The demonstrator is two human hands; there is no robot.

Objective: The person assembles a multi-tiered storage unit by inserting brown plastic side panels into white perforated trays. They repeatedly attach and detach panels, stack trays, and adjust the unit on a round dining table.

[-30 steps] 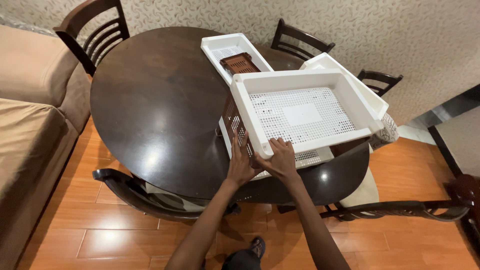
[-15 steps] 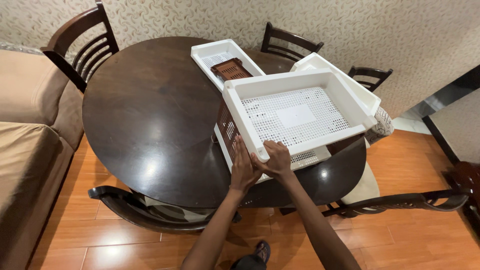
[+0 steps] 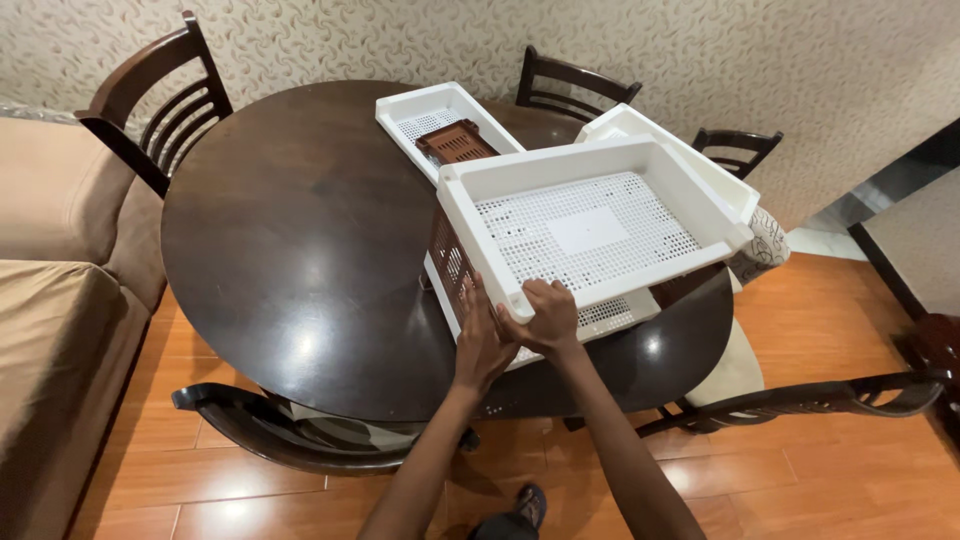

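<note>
A large white perforated plastic tray [image 3: 590, 225] sits tilted on top of a brown slatted crate [image 3: 450, 262], which rests on another white tray [image 3: 600, 318] on the round dark table [image 3: 290, 250]. My right hand [image 3: 545, 315] grips the near rim of the top tray. My left hand [image 3: 480, 335] lies against the near corner, touching the lower tray and the crate's base, fingers together and pointing up.
Another white tray [image 3: 430, 115] holding a small brown crate [image 3: 457, 140] lies at the table's far side, with one more white tray [image 3: 640, 125] behind. Dark wooden chairs [image 3: 150, 110] ring the table. A beige sofa [image 3: 50, 300] stands left.
The stack and my hands look much the same; the camera has shifted, so the table sits lower and more to the right in view.
</note>
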